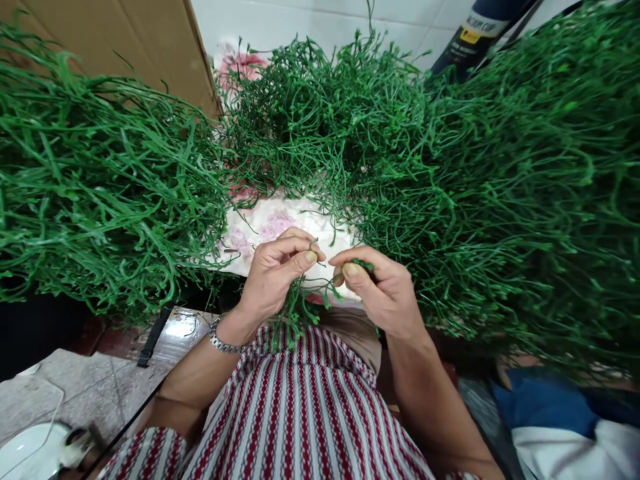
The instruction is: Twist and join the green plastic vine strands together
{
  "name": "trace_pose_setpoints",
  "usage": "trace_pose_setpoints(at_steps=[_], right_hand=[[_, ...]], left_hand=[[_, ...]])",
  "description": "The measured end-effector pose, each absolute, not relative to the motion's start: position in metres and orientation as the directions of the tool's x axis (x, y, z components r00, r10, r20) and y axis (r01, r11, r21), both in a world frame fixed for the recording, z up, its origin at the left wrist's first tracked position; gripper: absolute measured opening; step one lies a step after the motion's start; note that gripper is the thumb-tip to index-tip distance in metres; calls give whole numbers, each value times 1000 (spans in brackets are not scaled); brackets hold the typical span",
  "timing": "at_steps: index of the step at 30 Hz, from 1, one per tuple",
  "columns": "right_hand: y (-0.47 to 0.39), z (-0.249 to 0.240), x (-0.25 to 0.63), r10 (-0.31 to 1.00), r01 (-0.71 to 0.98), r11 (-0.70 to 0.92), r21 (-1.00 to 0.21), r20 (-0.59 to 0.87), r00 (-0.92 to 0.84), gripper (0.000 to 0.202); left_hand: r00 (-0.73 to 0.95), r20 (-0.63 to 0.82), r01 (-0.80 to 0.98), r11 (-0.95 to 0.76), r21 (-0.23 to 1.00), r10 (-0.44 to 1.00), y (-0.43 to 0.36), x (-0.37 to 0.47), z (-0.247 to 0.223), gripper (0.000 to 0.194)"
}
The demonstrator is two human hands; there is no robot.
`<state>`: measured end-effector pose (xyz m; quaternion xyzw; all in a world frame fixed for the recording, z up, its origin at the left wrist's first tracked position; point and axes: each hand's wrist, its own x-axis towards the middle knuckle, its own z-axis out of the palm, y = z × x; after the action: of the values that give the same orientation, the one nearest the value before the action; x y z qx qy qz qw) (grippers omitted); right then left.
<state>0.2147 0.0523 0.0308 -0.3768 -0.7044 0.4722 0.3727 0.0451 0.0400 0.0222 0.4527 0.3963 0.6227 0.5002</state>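
Note:
Over a white cloth with pink flowers [280, 223], my left hand [280, 273] pinches a thin green stem between thumb and forefinger. Close beside it on the right, my right hand [377, 287] is closed on a small green bunch, whose knobby ends show above the thumb. A branched green sprig [297, 313] hangs below and between the hands, in front of the striped garment. Large heaps of similar green stems surround the cloth: a left heap [100, 193], a back heap [345, 100] and a right heap [525, 193].
A cardboard box [155, 47] stands at the back left. A dark bottle-like container [475, 40] leans at the back right, by white wall tiles. At the lower left are a white bowl [30, 457] and a clear plastic-wrapped item [187, 333]. Blue and white fabric [550, 407] lies lower right.

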Motion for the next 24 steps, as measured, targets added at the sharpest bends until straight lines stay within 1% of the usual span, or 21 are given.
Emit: trace_pose_setpoints(at_steps=[2,4,7,11,13,15,17,19,20,22,24], right_hand=[[53,33,210,863,269,317,-909,158,-480,18],[51,32,205,843,325,324,-889,115,-526,21],[48,25,197,834,314,269,-910,58,-548,23],[45,15,191,844,209,265,-941,121,-522,19],[44,13,193,853,216,279,-936,137,-504,18],[43,14,197,857,244,288,-926,135,-497,17],[44,17,203,856,247,315,-916,162,-491,16],[44,21,207,847,218,361,-907,221,-484,15],[45,23,209,840,196,387,-901,256,-479,15],[46,25,210,825,149,426,-892,316,-468,16],[47,26,209,815,119,454,-883,357,-457,18]], left_hand=[[-97,180,-275,-200,941,979,40,49,20,10],[-95,195,-264,-214,941,976,40,52,19,8],[-76,221,-202,-232,951,972,38,57,18,8],[-26,254,-126,-255,959,967,36,63,20,10],[30,252,-112,-247,963,967,35,61,22,11],[73,246,-112,-237,965,967,33,55,26,18],[57,263,-86,-257,962,963,32,45,29,24],[53,278,0,-279,960,959,30,35,31,23],[87,269,46,-274,961,959,28,32,30,21],[192,195,84,-214,973,962,25,28,27,16],[271,90,26,-101,995,958,21,28,21,15]])
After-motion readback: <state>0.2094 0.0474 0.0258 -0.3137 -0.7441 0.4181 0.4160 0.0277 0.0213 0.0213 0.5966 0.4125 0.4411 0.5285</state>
